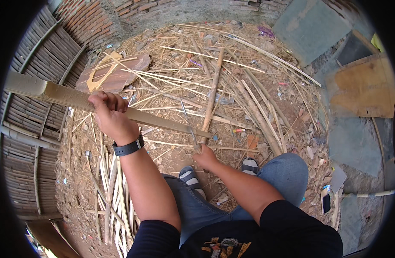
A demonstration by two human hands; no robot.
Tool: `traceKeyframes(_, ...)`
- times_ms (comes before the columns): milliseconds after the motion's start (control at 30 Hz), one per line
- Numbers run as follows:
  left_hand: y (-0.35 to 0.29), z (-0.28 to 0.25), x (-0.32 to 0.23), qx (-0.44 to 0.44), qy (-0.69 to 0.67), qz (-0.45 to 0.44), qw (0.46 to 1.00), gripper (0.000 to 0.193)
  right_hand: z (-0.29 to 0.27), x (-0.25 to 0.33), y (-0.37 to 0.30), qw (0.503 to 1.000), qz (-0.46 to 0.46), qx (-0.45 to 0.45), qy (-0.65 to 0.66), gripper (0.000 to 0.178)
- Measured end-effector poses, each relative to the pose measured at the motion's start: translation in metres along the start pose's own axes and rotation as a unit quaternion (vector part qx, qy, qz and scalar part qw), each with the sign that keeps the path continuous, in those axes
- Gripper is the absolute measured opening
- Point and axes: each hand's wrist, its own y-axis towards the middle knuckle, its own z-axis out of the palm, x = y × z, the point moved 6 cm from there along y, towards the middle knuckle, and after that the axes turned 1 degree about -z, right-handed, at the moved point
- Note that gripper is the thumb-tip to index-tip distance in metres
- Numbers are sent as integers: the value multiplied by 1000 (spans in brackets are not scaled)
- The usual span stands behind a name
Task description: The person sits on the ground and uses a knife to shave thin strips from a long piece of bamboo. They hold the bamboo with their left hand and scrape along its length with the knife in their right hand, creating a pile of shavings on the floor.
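My left hand (112, 118) is wrapped round a long, pale bamboo pole (161, 122), which slants from the upper left down to a narrower end near the middle. In my right hand (207, 157) is the handle of a long-bladed knife (189, 121). Its thin blade points up and away from me and crosses the pole close to the narrow end; whether it cuts into the bamboo I cannot tell. Behind that end a brown bamboo stick (215, 88) lies on the ground, and the pole's tip overlaps it in view.
Split bamboo strips (115, 195) are heaped at my left. Several poles (259, 114) and loose slivers litter the dirt ahead. A woven bamboo wall (29, 163) rises on the left, a brick wall (133, 17) at the back. Grey sheets (311, 28) and a phone (325, 200) lie on the right.
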Motion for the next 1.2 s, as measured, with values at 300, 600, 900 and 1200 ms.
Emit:
traceKeyframes(300,0,0,-1,0,-1,4,1000,38,3,-3,-1,1000,-5,9,15,49)
traceKeyframes(600,1,-3,0,1,-13,-2,1000,37,3,-1,0,1000,-28,-3,-8,46)
traceKeyframes(900,1,-2,1,-1,-17,-9,1000,36,5,-12,6,999,-36,-13,-15,44)
traceKeyframes(1200,4,-9,-2,-12,-2,-1,1000,38,-1,15,-7,998,39,47,4,57)
